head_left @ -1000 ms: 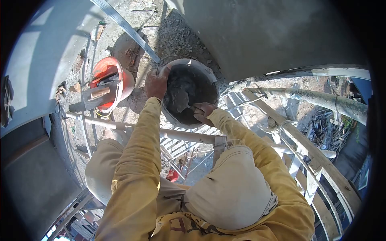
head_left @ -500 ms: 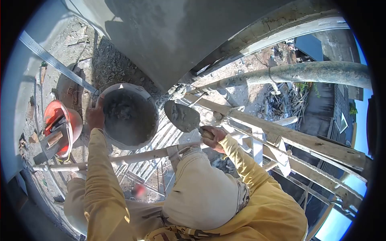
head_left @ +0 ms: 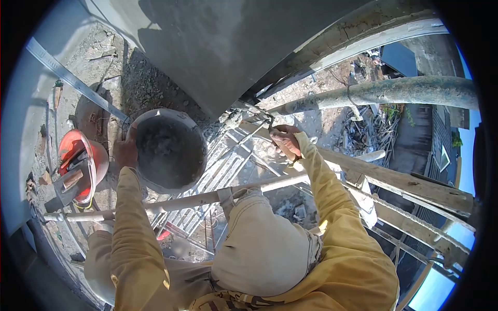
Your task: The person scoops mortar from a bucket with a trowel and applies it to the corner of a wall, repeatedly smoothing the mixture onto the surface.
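Observation:
My left hand grips the left rim of a round bucket. Grey wet mortar lies inside it. In my right hand is the handle of a trowel, held out to the right of the bucket. The trowel's blade is seen nearly edge-on, close to the lower corner of the grey plastered wall. A scaffold pipe runs across below the bucket, by my knee.
An orange-red bucket with tools in it stands at the left. A long metal straightedge slants behind it. Wooden beams, a rope and a thick pipe cross the right side. Metal slats show below, with rubble ground beyond.
My right hand has moved up and away from me with the trowel, whose blade has turned from face-up to nearly edge-on by the wall corner. My left hand stays on the bucket rim.

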### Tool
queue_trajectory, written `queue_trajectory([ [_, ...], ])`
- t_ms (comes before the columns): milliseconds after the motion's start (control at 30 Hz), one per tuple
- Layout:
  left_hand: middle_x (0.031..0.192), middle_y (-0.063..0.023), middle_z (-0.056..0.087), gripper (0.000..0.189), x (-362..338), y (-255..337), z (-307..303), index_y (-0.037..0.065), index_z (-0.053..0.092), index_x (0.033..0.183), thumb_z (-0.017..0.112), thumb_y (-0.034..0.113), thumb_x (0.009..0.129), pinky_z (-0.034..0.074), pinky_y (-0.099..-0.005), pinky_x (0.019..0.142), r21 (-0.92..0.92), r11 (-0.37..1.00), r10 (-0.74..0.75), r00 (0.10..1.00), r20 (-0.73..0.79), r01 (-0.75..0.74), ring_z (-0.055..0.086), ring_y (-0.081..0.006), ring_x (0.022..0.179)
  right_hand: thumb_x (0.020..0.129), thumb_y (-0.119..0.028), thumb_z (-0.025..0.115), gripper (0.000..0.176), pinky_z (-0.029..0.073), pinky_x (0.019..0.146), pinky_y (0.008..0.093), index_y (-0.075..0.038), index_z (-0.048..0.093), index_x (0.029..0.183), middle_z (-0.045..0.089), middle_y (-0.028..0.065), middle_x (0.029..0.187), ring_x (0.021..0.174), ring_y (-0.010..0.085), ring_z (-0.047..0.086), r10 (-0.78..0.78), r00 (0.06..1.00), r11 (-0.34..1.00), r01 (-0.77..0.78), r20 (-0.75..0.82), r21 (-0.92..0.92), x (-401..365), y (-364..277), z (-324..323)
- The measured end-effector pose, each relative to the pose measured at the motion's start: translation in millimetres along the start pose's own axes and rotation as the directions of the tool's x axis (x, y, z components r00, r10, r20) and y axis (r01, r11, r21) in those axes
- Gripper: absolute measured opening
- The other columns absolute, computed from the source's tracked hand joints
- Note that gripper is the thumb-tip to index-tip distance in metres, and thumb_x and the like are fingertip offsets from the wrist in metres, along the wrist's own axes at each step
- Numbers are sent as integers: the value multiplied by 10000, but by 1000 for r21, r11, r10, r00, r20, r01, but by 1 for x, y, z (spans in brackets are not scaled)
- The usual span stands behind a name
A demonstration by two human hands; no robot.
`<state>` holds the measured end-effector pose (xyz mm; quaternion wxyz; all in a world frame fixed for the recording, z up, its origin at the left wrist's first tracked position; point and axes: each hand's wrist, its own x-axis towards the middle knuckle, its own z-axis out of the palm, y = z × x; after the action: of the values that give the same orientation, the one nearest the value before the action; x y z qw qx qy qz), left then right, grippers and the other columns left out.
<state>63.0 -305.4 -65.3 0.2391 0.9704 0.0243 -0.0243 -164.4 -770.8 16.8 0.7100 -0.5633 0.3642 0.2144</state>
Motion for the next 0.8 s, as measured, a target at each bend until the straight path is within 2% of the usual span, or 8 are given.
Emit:
queue_trajectory([
  [33, 829, -271, 606, 527, 0, -3, 0, 52, 630, 955, 477, 551, 884, 421, -495, 680, 137, 981, 135, 990, 36, -139, 584, -456, 792, 892, -265, 614, 314, 480, 521, 344, -20, 530, 1068, 598, 86, 759, 606, 176, 570, 24, 1000, 990, -27, -19, -136, -6, -15, 8],
  [67, 844, -225, 613, 353, 0, -7, 1, 180, 622, 1079, 481, 463, 924, 404, -492, 640, 265, 923, 262, 961, 91, -277, 578, -448, 753, 860, -242, 655, 400, 467, 530, 306, -19, 515, 1160, 591, 93, 780, 628, 161, 560, 88, 996, 993, -88, -12, -74, -10, -27, 13],
  [100, 844, -225, 613, 353, 2, -12, 5, 180, 622, 1079, 481, 463, 924, 404, -492, 640, 268, 923, 261, 961, 93, -277, 578, -448, 753, 860, -242, 655, 400, 467, 530, 306, -19, 515, 1160, 591, 93, 780, 628, 161, 560, 90, 996, 993, -90, -10, -72, -9, -31, 15],
  [167, 822, -245, 613, 466, 5, -10, 7, 87, 640, 1016, 511, 516, 887, 413, -491, 657, 161, 978, 130, 991, 42, -135, 585, -449, 763, 866, -261, 653, 392, 450, 500, 316, -46, 516, 1162, 591, 96, 783, 617, 164, 550, 140, 988, 989, -143, -72, -40, -5, -35, 17],
  [300, 784, -265, 605, 608, -12, 30, -20, -14, 639, 917, 537, 581, 841, 422, -486, 677, 44, 996, 80, 997, 0, -80, 583, -452, 760, 939, -361, 525, 337, 481, 527, 317, -51, 516, 1073, 612, 84, 779, 603, 166, 561, 113, 992, 993, -112, 60, -30, 5, -24, 0],
  [367, 745, -274, 594, 704, -12, 30, -18, -77, 621, 831, 558, 624, 802, 426, -476, 684, -31, 998, 49, 998, -48, -50, 572, -451, 734, 942, -340, 522, 324, 477, 530, 310, -47, 512, 1080, 611, 83, 798, 612, 160, 557, 132, 991, 991, -131, 28, -29, -6, -30, 8],
  [500, 726, -270, 584, 685, -6, 30, -15, -69, 621, 850, 564, 612, 808, 419, -463, 660, -105, 992, -76, 997, -24, 73, 563, -445, 709, 896, -287, 609, 353, 434, 465, 278, -25, 504, 1108, 580, 98, 794, 604, 146, 535, 73, 997, 996, -73, 3, 48, -25, -32, 8],
  [800, 626, -254, 479, 659, -4, 22, -7, -82, 577, 766, 578, 575, 824, 376, -446, 598, -70, 954, 280, 951, -133, -291, 473, -374, 581, 872, -246, 600, 396, 430, 452, 276, 3, 498, 1162, 568, 63, 757, 547, 134, 528, -1, 980, 997, -14, -198, -71, -65, 13, 19],
])
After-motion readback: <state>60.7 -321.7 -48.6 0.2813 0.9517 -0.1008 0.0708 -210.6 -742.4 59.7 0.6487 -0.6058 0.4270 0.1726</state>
